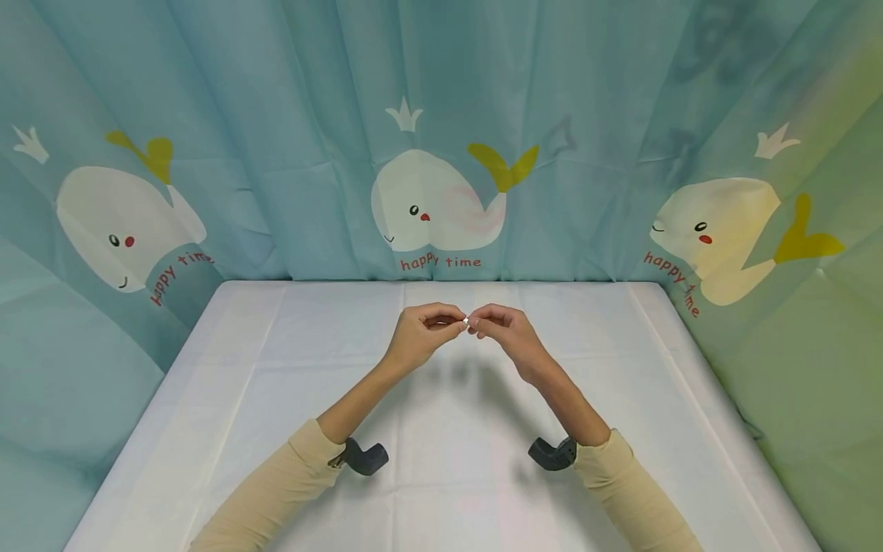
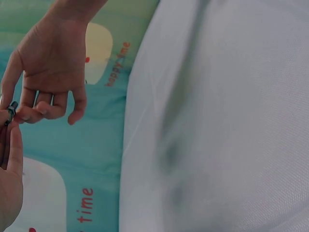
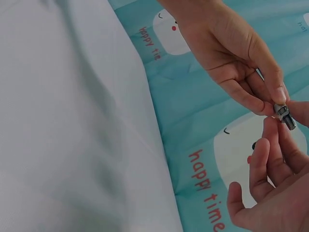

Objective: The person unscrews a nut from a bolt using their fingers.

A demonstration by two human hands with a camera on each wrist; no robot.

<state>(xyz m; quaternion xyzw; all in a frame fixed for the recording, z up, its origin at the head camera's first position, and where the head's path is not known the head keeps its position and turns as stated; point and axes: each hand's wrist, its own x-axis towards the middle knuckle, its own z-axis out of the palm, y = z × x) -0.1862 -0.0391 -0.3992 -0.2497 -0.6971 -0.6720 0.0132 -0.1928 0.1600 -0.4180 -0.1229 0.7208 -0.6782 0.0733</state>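
Above the table's far half, my two hands meet at a small metal bolt (image 3: 289, 121) with a nut (image 3: 281, 112) on it. My left hand (image 1: 418, 331) pinches the bolt's head end between thumb and bent forefinger. The threaded end points toward my right hand (image 1: 509, 333), whose thumb and forefinger tips close around the bolt from the other side. In the right wrist view, the other fingers of the right hand curl loosely below. Fingertips hide part of the bolt, and in the head view it is only a tiny bright spot.
A white cloth covers the table (image 1: 441, 460). Behind and beside it hangs a blue-green curtain (image 1: 310, 215) printed with whales. Dark curved mounts (image 1: 367, 458) stick out at both sleeve cuffs.
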